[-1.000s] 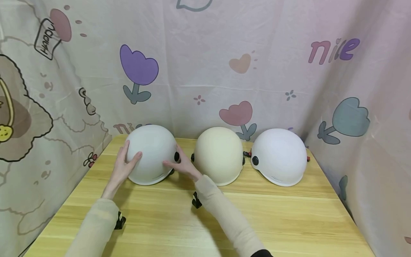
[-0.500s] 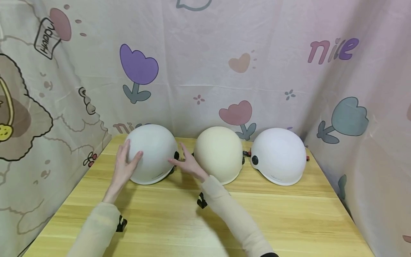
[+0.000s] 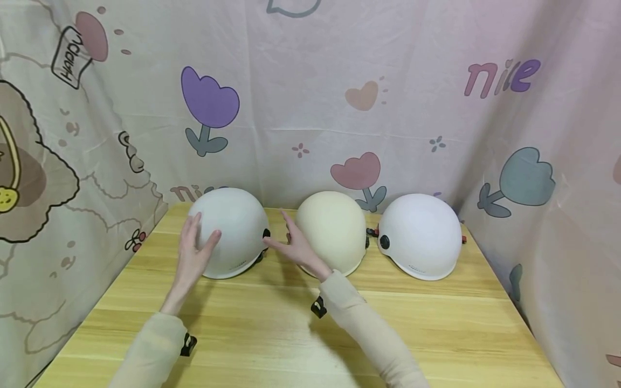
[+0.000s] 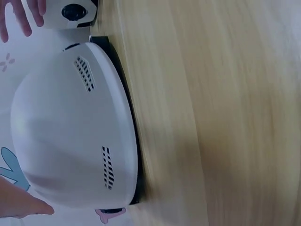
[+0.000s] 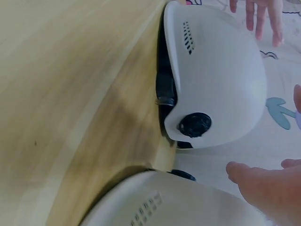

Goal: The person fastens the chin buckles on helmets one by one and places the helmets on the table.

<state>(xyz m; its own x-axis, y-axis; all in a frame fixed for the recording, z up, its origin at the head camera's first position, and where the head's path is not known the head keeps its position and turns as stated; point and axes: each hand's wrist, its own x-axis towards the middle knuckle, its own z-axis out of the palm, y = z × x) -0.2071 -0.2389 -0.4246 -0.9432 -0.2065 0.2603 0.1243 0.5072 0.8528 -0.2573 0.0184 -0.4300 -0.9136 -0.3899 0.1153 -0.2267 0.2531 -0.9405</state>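
Three helmets stand in a row, dome up, at the back of the table. The left one is a white helmet (image 3: 235,223) with a round black disc on its side (image 5: 195,125). At its left side my left hand (image 3: 193,261) has fingers and thumb spread, overlapping the shell in the head view. My right hand (image 3: 302,248) hovers off its right side, fingers spread, holding nothing, in front of the cream helmet (image 3: 335,231). In the left wrist view, vent slots (image 4: 108,167) show along the left helmet's lower front.
A second white helmet (image 3: 422,231), with a red-and-black buckle (image 3: 373,232) at its left, stands at the right. The wooden table (image 3: 271,334) reaches back to a printed curtain (image 3: 291,97), which also hangs along both sides.
My right hand has left the left helmet's right side and drawn to the right. My left hand has loosened and shifted slightly right and down. The helmets stay in place.
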